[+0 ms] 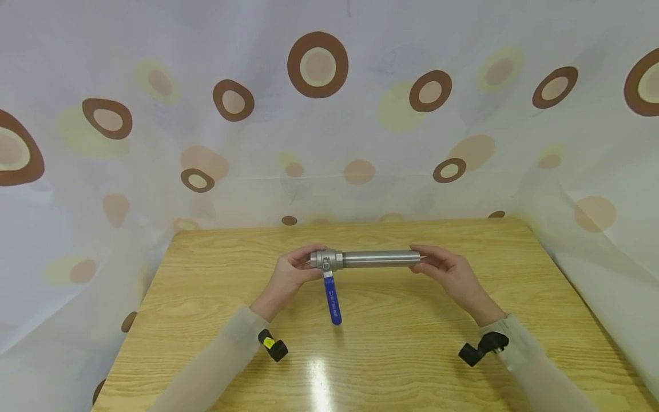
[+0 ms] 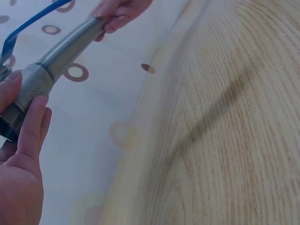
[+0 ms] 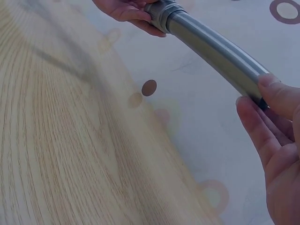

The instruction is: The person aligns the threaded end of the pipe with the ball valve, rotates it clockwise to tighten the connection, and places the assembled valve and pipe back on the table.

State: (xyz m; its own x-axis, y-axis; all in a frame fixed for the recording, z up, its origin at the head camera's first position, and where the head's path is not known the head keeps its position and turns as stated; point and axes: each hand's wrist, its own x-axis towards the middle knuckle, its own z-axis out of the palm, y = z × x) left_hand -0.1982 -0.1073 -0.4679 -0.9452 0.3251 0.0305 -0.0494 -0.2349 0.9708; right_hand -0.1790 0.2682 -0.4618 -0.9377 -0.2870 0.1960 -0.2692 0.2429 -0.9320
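A person is holding a metal pipe [image 1: 381, 258] level above the wooden desk [image 1: 412, 343], one hand at each end. The left hand [image 1: 290, 273] is curling its fingers and thumb around the ball valve [image 1: 326, 260] fitted on the pipe's left end, while the right hand [image 1: 449, 270] is pinching the bare right end between thumb and fingers. The valve's blue lever handle [image 1: 332, 300] is hanging down toward the person (it is pointing at the near desk edge). Both wrist views are showing the pipe lifted clear of the desk. A white curtain with brown rings [image 1: 317, 64] is hanging behind the desk.
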